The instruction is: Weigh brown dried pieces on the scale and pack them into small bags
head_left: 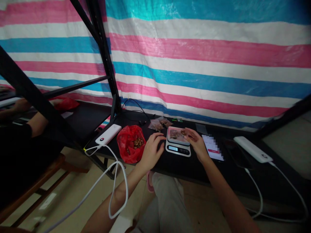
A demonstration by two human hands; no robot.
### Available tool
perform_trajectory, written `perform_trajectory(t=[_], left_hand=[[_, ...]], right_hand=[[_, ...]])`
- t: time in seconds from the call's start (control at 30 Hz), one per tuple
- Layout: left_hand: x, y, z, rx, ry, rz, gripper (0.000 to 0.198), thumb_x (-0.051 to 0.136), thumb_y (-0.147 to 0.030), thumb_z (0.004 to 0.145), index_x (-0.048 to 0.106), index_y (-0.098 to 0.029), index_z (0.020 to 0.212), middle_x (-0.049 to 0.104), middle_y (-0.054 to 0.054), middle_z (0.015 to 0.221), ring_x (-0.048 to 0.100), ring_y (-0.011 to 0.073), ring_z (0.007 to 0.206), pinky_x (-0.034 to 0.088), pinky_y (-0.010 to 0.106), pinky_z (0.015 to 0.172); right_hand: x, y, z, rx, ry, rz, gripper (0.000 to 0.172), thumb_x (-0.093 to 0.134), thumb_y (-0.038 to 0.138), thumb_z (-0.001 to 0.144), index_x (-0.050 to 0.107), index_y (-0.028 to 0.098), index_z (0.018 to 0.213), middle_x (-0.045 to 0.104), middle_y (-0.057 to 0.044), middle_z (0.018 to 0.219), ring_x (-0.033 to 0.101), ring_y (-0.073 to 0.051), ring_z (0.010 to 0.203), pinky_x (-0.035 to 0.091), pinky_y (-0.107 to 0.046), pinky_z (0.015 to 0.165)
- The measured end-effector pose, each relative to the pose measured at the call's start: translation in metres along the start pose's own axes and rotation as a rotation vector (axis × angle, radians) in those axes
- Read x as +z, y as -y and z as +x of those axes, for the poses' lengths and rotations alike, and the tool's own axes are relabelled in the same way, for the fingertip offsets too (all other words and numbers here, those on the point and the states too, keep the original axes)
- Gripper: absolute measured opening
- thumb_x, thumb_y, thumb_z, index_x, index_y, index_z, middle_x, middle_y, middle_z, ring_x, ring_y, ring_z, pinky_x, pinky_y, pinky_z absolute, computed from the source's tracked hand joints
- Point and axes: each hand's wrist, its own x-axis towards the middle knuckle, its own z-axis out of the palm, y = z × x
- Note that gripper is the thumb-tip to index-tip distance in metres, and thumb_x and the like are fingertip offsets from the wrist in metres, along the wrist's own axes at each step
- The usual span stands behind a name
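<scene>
A small white kitchen scale (178,149) stands on the black table (189,168), with a clear bag of brown bits (177,134) lying on its platform. My right hand (196,142) rests at the scale's right edge, its fingertips pinched at the bag. My left hand (152,149) lies on the table just left of the scale, fingers loosely curled and holding nothing I can see. An open red plastic bag (130,142) with brown pieces inside sits left of that hand.
Two more filled clear bags (159,123) lie behind the scale. A white power bank (108,134) with a cable sits at left, another power bank (252,149) at right, beside a phone (212,148). A black rack post (104,55) rises at left. Another person's arm (36,123) shows far left.
</scene>
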Motion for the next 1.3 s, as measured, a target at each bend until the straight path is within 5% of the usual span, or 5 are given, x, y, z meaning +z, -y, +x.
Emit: perform_trajectory(t=[0.2, 0.37, 0.5, 0.8, 1.3], left_hand=[[0.093, 0.055, 0.067, 0.168, 0.3, 0.121, 0.057, 0.073, -0.024, 0.059, 0.053, -0.017, 0.113, 0.051, 0.015, 0.115, 0.042, 0.0303, 0.114, 0.027, 0.042, 0.099], [0.129, 0.086, 0.094, 0.11, 0.4, 0.268, 0.053, 0.073, -0.028, 0.061, 0.055, -0.017, 0.109, 0.058, 0.013, 0.108, 0.048, 0.0295, 0.108, 0.031, 0.042, 0.096], [0.128, 0.088, 0.097, 0.066, 0.377, 0.274, 0.042, 0.065, -0.024, 0.069, 0.056, -0.018, 0.109, 0.062, 0.008, 0.103, 0.053, 0.0236, 0.099, 0.035, 0.038, 0.093], [0.111, 0.062, 0.096, -0.039, 0.445, -0.321, 0.044, 0.066, -0.025, 0.069, 0.058, -0.013, 0.11, 0.062, 0.008, 0.109, 0.055, 0.0197, 0.099, 0.039, 0.032, 0.09], [0.103, 0.045, 0.105, -0.059, 0.435, -0.24, 0.038, 0.067, -0.029, 0.066, 0.061, -0.008, 0.097, 0.062, 0.004, 0.084, 0.053, 0.015, 0.077, 0.04, 0.027, 0.074]], right_hand=[[-0.044, 0.003, -0.009, 0.039, -0.108, -0.074, 0.046, 0.071, 0.036, 0.064, 0.058, 0.021, 0.105, 0.063, -0.009, 0.11, 0.059, -0.021, 0.1, 0.044, -0.041, 0.09], [-0.066, -0.002, -0.013, 0.056, -0.096, -0.143, 0.048, 0.071, 0.039, 0.062, 0.059, 0.02, 0.105, 0.065, -0.01, 0.107, 0.061, -0.023, 0.097, 0.046, -0.042, 0.087], [-0.073, -0.005, -0.01, 0.056, -0.065, -0.151, 0.045, 0.071, 0.037, 0.062, 0.06, 0.023, 0.104, 0.066, -0.009, 0.106, 0.061, -0.024, 0.098, 0.048, -0.041, 0.084], [-0.062, 0.024, 0.011, -0.115, 0.012, -0.467, 0.039, 0.063, 0.032, 0.071, 0.058, 0.025, 0.109, 0.063, -0.005, 0.111, 0.059, -0.023, 0.1, 0.045, -0.039, 0.084], [-0.034, 0.088, 0.033, -0.524, 0.339, -1.28, 0.029, 0.056, 0.022, 0.081, 0.057, 0.022, 0.11, 0.061, -0.007, 0.111, 0.051, -0.022, 0.103, 0.031, -0.034, 0.08]])
